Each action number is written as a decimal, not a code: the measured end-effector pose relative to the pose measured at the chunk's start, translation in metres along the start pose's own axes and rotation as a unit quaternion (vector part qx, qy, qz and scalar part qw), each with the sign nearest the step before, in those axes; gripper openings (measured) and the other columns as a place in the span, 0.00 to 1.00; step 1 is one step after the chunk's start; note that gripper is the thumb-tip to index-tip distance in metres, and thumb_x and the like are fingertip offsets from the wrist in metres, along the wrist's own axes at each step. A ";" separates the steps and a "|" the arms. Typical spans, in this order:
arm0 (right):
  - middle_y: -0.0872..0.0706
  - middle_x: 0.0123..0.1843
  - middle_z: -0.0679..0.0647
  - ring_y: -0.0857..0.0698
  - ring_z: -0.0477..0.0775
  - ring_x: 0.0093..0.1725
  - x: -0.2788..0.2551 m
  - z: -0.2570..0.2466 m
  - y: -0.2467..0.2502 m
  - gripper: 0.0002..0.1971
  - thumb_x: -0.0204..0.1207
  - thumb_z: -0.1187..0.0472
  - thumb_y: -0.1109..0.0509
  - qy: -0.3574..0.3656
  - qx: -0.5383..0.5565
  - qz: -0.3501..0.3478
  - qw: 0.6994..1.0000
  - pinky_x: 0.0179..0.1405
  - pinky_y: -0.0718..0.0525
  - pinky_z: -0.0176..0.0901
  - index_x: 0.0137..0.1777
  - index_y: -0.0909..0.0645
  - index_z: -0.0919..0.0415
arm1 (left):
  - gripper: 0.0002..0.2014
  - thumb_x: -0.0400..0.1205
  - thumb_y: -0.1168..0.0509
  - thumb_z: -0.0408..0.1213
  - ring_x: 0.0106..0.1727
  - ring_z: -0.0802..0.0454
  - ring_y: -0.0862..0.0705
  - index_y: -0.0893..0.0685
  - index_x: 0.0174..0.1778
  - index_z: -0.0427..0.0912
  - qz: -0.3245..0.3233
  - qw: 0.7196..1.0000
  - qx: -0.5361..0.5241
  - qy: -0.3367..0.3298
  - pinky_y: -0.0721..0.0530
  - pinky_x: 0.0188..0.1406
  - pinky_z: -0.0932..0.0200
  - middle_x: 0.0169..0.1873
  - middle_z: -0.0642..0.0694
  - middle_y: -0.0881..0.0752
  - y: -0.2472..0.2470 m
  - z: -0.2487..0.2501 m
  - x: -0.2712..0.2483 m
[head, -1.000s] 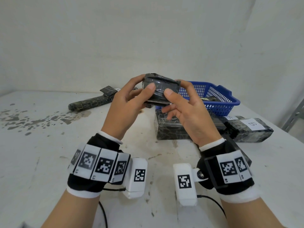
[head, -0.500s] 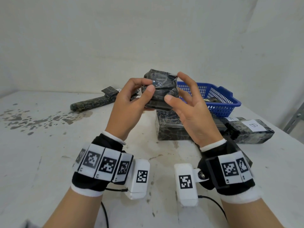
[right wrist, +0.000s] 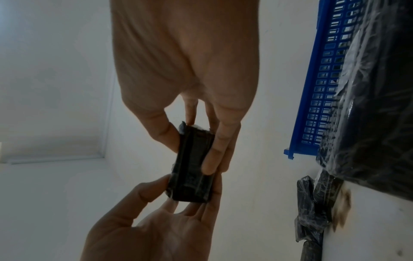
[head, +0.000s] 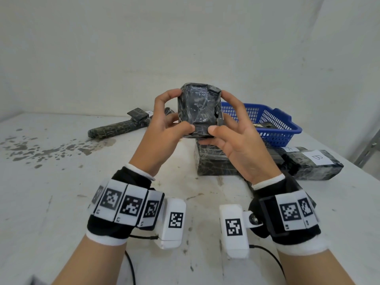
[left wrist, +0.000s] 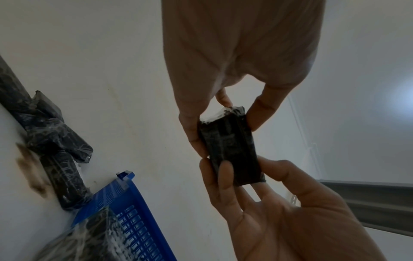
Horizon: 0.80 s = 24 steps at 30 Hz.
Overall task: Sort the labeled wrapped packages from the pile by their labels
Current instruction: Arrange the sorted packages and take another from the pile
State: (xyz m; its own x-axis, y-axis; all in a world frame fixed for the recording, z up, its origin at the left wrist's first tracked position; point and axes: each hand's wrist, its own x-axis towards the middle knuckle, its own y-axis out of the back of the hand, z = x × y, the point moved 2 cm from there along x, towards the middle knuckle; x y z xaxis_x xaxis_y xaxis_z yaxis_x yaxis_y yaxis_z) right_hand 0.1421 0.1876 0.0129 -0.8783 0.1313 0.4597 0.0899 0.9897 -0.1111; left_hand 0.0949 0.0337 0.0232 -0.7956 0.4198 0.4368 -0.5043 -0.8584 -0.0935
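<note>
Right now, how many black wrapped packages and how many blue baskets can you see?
Black wrapped packages: 7 (held one, long one, small one, big block, B-labelled one, A-labelled one, one in the basket)
Blue basket: 1
Total: 8, though another package may be hidden.

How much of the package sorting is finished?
Not much looks done. A long package with a small labelled one lies apart at the back left, and one sits in the blue basket. In hand: the left hand and right hand hold a small wrapped package; no label shows on it. Left: the pile, including the package marked B.
</note>
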 end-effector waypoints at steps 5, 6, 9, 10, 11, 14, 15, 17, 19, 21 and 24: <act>0.17 0.71 0.62 0.11 0.64 0.62 0.000 0.002 -0.001 0.36 0.73 0.73 0.32 0.003 -0.003 -0.023 1.000 0.56 0.12 0.57 0.78 0.32 0.44 | 0.26 0.71 0.31 0.33 0.49 0.42 0.14 0.30 0.61 0.56 0.034 0.999 -0.013 0.003 0.16 0.51 0.42 0.53 0.32 0.13 0.000 0.003 -0.001; 0.17 0.71 0.62 0.11 0.64 0.62 0.000 0.002 -0.002 0.35 0.74 0.73 0.31 0.005 -0.003 -0.024 1.000 0.55 0.12 0.57 0.77 0.32 0.44 | 0.24 0.73 0.30 0.33 0.49 0.43 0.13 0.30 0.60 0.55 0.038 0.999 -0.015 0.000 0.13 0.48 0.46 0.55 0.30 0.14 0.000 0.003 -0.001; 0.16 0.69 0.64 0.11 0.63 0.62 0.000 0.001 -0.004 0.32 0.76 0.68 0.30 0.006 0.007 -0.021 1.000 0.55 0.12 0.57 0.76 0.31 0.43 | 0.23 0.72 0.31 0.33 0.49 0.44 0.13 0.31 0.58 0.56 0.034 0.999 -0.012 0.000 0.14 0.45 0.53 0.55 0.31 0.14 0.001 0.003 -0.001; 0.15 0.68 0.65 0.11 0.63 0.62 0.000 0.001 -0.004 0.31 0.76 0.68 0.30 0.004 0.011 -0.021 1.000 0.54 0.12 0.57 0.76 0.31 0.43 | 0.23 0.71 0.33 0.33 0.49 0.45 0.13 0.31 0.58 0.56 0.032 0.999 -0.014 0.003 0.14 0.44 0.54 0.54 0.33 0.14 0.002 0.003 0.000; 0.14 0.67 0.65 0.11 0.63 0.61 0.000 0.001 -0.005 0.31 0.76 0.69 0.31 0.004 0.013 -0.021 1.000 0.54 0.12 0.57 0.76 0.31 0.43 | 0.22 0.71 0.34 0.32 0.47 0.46 0.13 0.31 0.57 0.56 0.033 0.999 -0.017 0.007 0.14 0.43 0.55 0.51 0.36 0.13 0.002 0.002 0.001; 0.12 0.62 0.62 0.11 0.63 0.58 -0.001 0.000 -0.006 0.29 0.78 0.66 0.33 0.003 0.011 -0.021 1.000 0.50 0.11 0.54 0.77 0.32 0.46 | 0.21 0.78 0.37 0.25 0.41 0.49 0.16 0.32 0.59 0.53 0.050 0.998 -0.028 0.011 0.14 0.44 0.52 0.44 0.40 0.16 0.003 0.002 0.003; 0.11 0.60 0.61 0.11 0.64 0.57 0.000 -0.001 -0.005 0.28 0.79 0.64 0.33 0.001 0.009 -0.019 1.000 0.49 0.11 0.54 0.78 0.32 0.46 | 0.20 0.81 0.38 0.24 0.40 0.50 0.15 0.32 0.60 0.52 0.054 0.998 -0.030 0.013 0.14 0.45 0.51 0.44 0.40 0.15 0.003 0.002 0.003; 0.09 0.58 0.57 0.11 0.65 0.58 0.000 -0.001 -0.005 0.27 0.79 0.61 0.34 -0.003 0.002 -0.014 1.000 0.48 0.11 0.53 0.78 0.32 0.47 | 0.18 0.83 0.36 0.28 0.41 0.51 0.13 0.32 0.62 0.51 0.054 0.998 -0.025 0.013 0.12 0.45 0.53 0.48 0.38 0.14 0.002 0.003 0.002; 0.08 0.55 0.53 0.10 0.65 0.58 -0.001 0.000 -0.005 0.26 0.82 0.60 0.35 -0.003 -0.005 -0.015 1.000 0.49 0.11 0.53 0.79 0.32 0.47 | 0.19 0.82 0.33 0.33 0.45 0.47 0.12 0.33 0.61 0.53 0.060 0.998 -0.001 0.008 0.11 0.47 0.53 0.52 0.35 0.13 0.001 0.003 0.001; 0.08 0.54 0.50 0.10 0.63 0.56 -0.002 0.000 -0.006 0.22 0.87 0.64 0.39 0.002 -0.012 -0.016 1.000 0.49 0.11 0.54 0.79 0.31 0.48 | 0.18 0.83 0.34 0.31 0.47 0.45 0.12 0.34 0.59 0.53 0.070 0.997 0.015 0.008 0.12 0.47 0.53 0.53 0.35 0.14 0.001 0.001 0.002; 0.08 0.56 0.53 0.09 0.60 0.53 -0.002 0.000 -0.006 0.21 0.90 0.68 0.44 -0.002 -0.019 -0.012 1.000 0.48 0.11 0.54 0.77 0.28 0.48 | 0.16 0.85 0.39 0.27 0.51 0.45 0.13 0.36 0.58 0.51 0.080 0.997 0.009 0.016 0.14 0.55 0.46 0.54 0.39 0.16 0.004 -0.002 0.005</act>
State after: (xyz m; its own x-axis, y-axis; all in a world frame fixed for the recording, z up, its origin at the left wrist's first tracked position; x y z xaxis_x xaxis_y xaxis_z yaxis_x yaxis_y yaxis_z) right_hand 0.1433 0.1819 0.0130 -0.8822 0.1084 0.4583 0.0873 0.9939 -0.0671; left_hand 0.0886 0.0332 0.0231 -0.8754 0.2866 0.3893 -0.3649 -0.9200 -0.1431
